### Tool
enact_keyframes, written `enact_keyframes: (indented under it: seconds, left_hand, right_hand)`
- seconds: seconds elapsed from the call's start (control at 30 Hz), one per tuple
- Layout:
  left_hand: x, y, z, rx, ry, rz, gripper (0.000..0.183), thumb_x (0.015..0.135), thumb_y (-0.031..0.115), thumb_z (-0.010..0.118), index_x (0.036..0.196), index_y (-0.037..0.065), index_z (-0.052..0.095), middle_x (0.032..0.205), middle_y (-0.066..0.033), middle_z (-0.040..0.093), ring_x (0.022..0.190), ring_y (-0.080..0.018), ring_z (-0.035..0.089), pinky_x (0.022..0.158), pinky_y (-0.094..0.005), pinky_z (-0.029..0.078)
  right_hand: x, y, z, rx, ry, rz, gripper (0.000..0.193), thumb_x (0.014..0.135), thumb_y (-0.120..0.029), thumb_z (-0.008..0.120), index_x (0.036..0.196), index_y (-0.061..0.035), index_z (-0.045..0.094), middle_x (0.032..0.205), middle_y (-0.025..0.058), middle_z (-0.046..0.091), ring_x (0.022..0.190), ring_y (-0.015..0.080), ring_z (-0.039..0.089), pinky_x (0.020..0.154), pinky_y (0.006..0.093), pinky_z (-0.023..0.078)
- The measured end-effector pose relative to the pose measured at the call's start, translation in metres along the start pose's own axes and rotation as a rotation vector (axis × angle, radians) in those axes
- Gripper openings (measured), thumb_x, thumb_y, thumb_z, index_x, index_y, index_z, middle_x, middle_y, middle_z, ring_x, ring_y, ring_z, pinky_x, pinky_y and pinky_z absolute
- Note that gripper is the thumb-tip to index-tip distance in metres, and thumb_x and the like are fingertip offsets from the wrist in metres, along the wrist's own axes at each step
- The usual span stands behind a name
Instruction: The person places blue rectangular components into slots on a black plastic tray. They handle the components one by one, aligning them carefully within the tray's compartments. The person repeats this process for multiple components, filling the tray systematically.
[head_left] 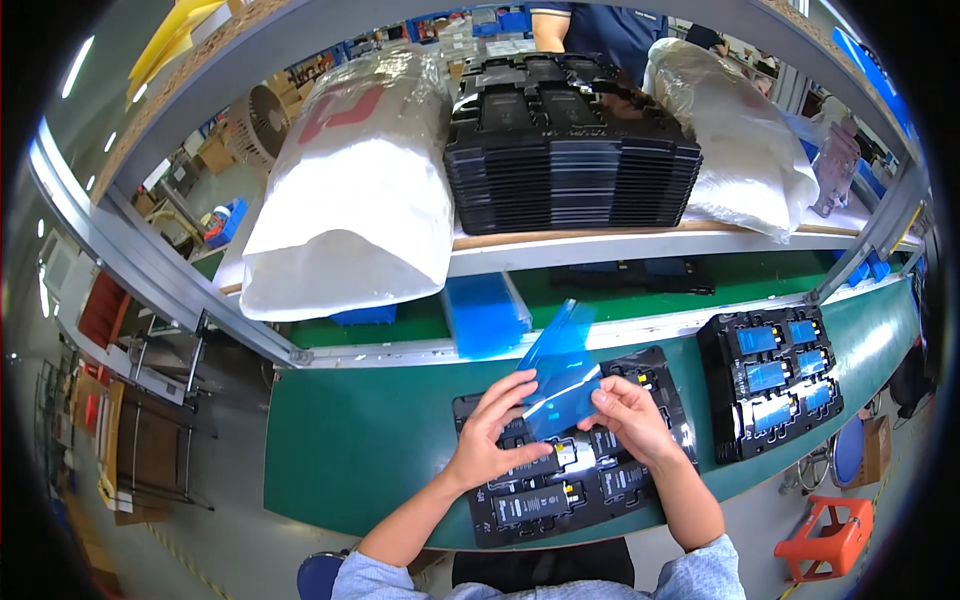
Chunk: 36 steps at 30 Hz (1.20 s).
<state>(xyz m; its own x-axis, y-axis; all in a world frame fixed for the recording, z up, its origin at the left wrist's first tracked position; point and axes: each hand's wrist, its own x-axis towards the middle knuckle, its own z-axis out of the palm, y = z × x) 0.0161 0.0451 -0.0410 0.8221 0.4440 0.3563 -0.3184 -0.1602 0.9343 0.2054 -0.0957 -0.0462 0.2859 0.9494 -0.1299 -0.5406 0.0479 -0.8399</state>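
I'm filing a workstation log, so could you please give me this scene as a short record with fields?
Left hand: the left hand is at the film's left side, thumb apart from fingers; grip unclear
Right hand: the right hand pinches the film's right edge
Held item: translucent blue film
Beneath: black tray with dark packs
Right of bench: tray stack, blue-topped packs in it
Behind film: blue sheets
Shelf: taller tray stack between two wrapped bundles
Floor, right: orange stool
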Motion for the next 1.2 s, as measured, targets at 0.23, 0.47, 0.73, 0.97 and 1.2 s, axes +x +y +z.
enact_keyframes:
  seconds: [0.23, 0.47, 0.73, 0.97, 1.2]
  left_hand:
    - [-0.001, -0.004, 0.002, -0.025, 0.07, 0.006, 0.075, 0.07, -0.007, 0.077, 0.136, 0.0, 0.042, 0.141, -0.0145, 0.036, 0.129, -0.0235, 0.04, 0.103, -0.0377, 0.043]
    - [-0.004, -0.01, 0.001, 0.069, 0.136, -0.102, 0.061, 0.073, -0.013, 0.071, 0.129, -0.003, 0.048, 0.128, -0.0142, 0.048, 0.117, -0.0216, 0.052, 0.099, -0.0345, 0.045]
    - [0.0, -0.019, -0.002, 0.018, 0.168, -0.082, 0.027, 0.076, -0.012, 0.069, 0.101, -0.005, 0.063, 0.131, -0.016, 0.045, 0.115, -0.0243, 0.054, 0.096, -0.0368, 0.049]
    - [0.003, -0.015, 0.004, -0.027, 0.101, -0.029, 0.028, 0.078, -0.01, 0.065, 0.104, -0.001, 0.058, 0.139, -0.0213, 0.041, 0.124, -0.0276, 0.047, 0.102, -0.0405, 0.041]
    - [-0.004, -0.003, 0.009, 0.403, 0.128, 0.166, 0.033, 0.077, 0.001, 0.065, 0.109, 0.003, 0.058, 0.129, -0.0199, 0.05, 0.118, -0.0304, 0.05, 0.1, -0.0416, 0.04]
  right_hand:
    - [0.001, -0.003, 0.002, -0.139, 0.033, 0.003, 0.015, 0.096, -0.017, 0.056, 0.099, -0.0017, 0.057, 0.093, 0.0064, 0.064, 0.081, 0.0165, 0.066, 0.077, 0.0277, 0.052]
    - [-0.003, 0.001, 0.001, -0.257, -0.035, -0.032, 0.016, 0.096, -0.016, 0.056, 0.101, -0.0008, 0.058, 0.092, 0.0055, 0.065, 0.084, 0.0139, 0.065, 0.078, 0.0268, 0.051]
    - [0.003, 0.013, -0.004, -0.355, -0.039, -0.099, 0.022, 0.095, -0.018, 0.059, 0.107, 0.0006, 0.059, 0.094, 0.0042, 0.065, 0.09, 0.0086, 0.061, 0.082, 0.024, 0.049]
    - [-0.005, -0.002, -0.005, -0.523, -0.089, -0.138, 0.022, 0.095, -0.017, 0.059, 0.107, 0.0009, 0.059, 0.097, 0.0039, 0.063, 0.093, 0.0095, 0.06, 0.082, 0.0249, 0.048]
    - [-0.008, -0.014, 0.0, -0.674, -0.156, -0.601, 0.022, 0.091, -0.019, 0.062, 0.098, 0.0017, 0.062, 0.096, 0.011, 0.062, 0.083, 0.0203, 0.062, 0.071, 0.0312, 0.05]
